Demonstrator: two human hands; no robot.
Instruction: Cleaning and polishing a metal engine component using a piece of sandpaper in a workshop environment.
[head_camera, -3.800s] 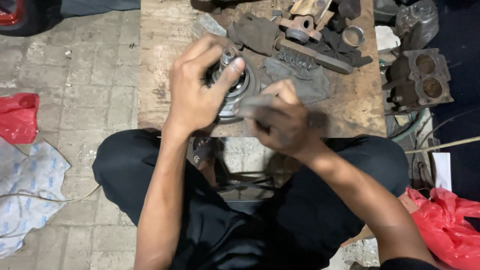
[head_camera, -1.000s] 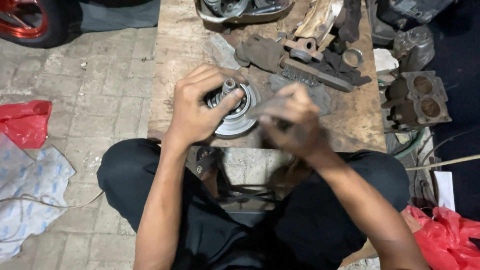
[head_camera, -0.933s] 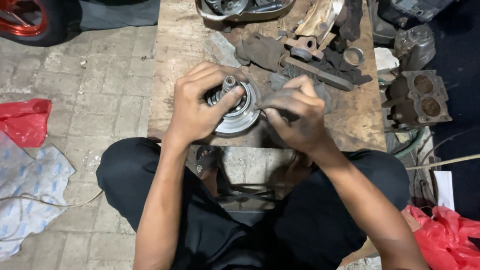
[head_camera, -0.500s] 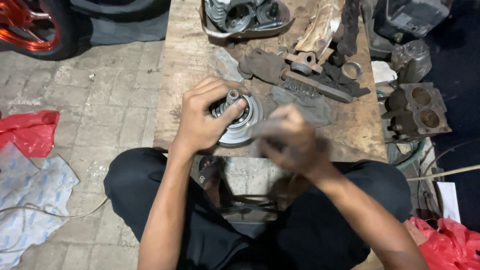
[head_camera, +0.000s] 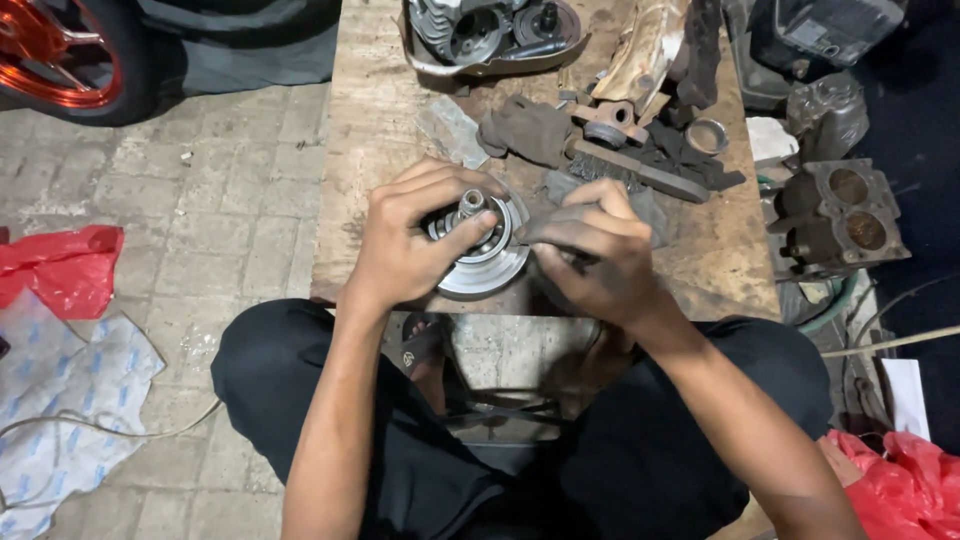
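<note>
Metal pulley (head_camera: 487, 262) gripped by hands; wire brush (head_camera: 625, 170) behind.

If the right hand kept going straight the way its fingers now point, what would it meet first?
The right hand points leftward at the round metal part on the wooden board, so it would likely meet that part's rim first, then the left hand gripping it. Depth is hard to judge from above.
</note>
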